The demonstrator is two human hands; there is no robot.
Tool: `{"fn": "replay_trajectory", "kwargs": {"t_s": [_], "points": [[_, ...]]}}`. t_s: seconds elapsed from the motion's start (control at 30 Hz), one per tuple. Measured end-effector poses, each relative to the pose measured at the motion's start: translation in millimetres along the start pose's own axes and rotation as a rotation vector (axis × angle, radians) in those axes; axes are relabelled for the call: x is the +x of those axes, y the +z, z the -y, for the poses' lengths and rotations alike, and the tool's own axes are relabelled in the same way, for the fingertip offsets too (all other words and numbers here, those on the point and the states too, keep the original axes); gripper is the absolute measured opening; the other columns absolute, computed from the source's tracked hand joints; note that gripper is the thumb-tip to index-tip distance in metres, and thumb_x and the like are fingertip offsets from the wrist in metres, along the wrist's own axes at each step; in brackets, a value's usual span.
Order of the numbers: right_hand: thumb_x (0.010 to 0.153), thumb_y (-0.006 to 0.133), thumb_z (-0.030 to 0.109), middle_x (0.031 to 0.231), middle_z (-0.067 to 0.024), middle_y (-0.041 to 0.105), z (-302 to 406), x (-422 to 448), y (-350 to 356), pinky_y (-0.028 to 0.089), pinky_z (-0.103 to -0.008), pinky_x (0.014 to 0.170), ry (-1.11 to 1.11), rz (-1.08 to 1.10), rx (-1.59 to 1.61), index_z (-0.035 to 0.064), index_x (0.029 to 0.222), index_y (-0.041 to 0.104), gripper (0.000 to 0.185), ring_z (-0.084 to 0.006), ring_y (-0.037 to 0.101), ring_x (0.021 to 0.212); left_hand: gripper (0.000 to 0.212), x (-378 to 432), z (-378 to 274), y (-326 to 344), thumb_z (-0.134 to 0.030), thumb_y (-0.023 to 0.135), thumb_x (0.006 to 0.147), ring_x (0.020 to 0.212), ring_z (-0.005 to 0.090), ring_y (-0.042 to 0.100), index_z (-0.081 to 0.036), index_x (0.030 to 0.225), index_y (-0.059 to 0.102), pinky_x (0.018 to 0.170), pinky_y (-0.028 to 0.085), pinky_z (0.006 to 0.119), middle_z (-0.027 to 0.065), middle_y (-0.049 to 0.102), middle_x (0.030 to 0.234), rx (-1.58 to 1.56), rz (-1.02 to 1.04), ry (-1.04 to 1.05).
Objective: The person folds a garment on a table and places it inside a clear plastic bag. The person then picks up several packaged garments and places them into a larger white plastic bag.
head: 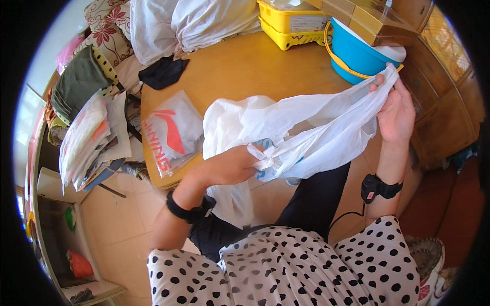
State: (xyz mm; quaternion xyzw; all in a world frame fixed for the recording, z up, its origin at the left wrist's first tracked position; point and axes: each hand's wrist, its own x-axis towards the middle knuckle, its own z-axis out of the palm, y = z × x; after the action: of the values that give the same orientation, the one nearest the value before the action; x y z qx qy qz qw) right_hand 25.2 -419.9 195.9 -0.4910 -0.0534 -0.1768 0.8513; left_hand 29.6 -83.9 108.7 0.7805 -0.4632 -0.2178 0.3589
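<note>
A white plastic carrier bag [329, 130] stretches between my two hands, over the table's front edge and above my lap. My left hand [229, 164] grips it beside a knotted part; most of those fingers are hidden by the plastic. Raised at the right, my right hand [396, 111] pinches the bag's upper end. Blue print shows on the bag near my left hand. Left of the bag, a clear Li-Ning plastic bag [176, 134] with something pale inside lies on the wooden table [245, 76]. Farther back rests a folded black cloth [162, 72].
At the table's back right stand yellow plastic boxes [294, 23] and a blue bucket [356, 53] with a cardboard box [371, 23] over it. A chair at the left carries a stack of plastic-wrapped packets [95, 134] and a dark green cloth [78, 84]. Shelves line the far left.
</note>
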Motion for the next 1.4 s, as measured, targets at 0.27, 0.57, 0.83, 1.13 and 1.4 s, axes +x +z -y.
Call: {"fn": "replay_trajectory", "kwargs": {"t_s": [0.27,0.57,0.83,1.13,1.4], "points": [[0.095,0.046,0.025,0.068,0.004,0.03,6,2,18,0.027,-0.0211,0.058,0.023,0.318,0.035,0.0004,0.138,0.031,0.052,-0.0041,0.027,0.052,0.058,-25,8,-46,-0.038,0.061,0.086,0.105,0.0386,0.053,0.006,0.121,0.047,0.086,0.043,0.042,0.0286,0.055,0.108,0.065,-0.641,-0.626],[0.09,0.052,0.01,0.067,0.0047,0.044,30,-20,39,0.024,-0.0184,0.046,-0.527,0.51,-0.41,-0.0013,0.13,0.042,0.043,-0.0006,0.034,0.052,0.066,-63,34,-40,-0.039,0.075,0.073,0.096,0.0323,0.059,-0.012,0.127,0.049,0.084,0.045,0.04,0.015,0.064,0.103,0.612,-0.409,-0.369],[0.087,0.055,0.002,0.069,0.0042,0.047,1,-8,30,0.023,-0.0192,0.047,-0.216,0.331,-0.649,-0.0025,0.106,0.058,0.02,-0.0018,0.032,0.054,0.074,-68,-1,-34,-0.035,0.075,0.073,0.101,0.0348,0.058,-0.019,0.137,0.041,0.087,0.043,0.037,0.0185,0.062,0.106,0.274,0.109,-0.615],[0.086,0.055,0.001,0.075,0.0005,0.05,17,-10,40,0.029,-0.0176,0.051,-0.367,0.27,-0.449,-0.0028,0.114,0.055,0.029,-0.0026,0.036,0.058,0.039,-55,-14,-79,-0.029,0.064,0.086,0.087,0.0269,0.06,0.0,0.11,0.056,0.078,0.045,0.034,0.0179,0.063,0.098,0.39,-0.797,-0.328],[0.058,0.082,0.004,0.13,-0.0134,0.047,-23,-26,78,0.039,-0.0317,0.1,-0.394,0.525,-0.81,0.0024,0.132,0.041,0.085,-0.0214,0.044,0.122,0.065,-29,28,-53,-0.052,0.053,0.086,0.104,0.0462,0.054,-0.008,0.133,0.044,0.099,0.037,0.043,0.0312,0.029,0.14,0.399,-0.206,-0.776]]}}
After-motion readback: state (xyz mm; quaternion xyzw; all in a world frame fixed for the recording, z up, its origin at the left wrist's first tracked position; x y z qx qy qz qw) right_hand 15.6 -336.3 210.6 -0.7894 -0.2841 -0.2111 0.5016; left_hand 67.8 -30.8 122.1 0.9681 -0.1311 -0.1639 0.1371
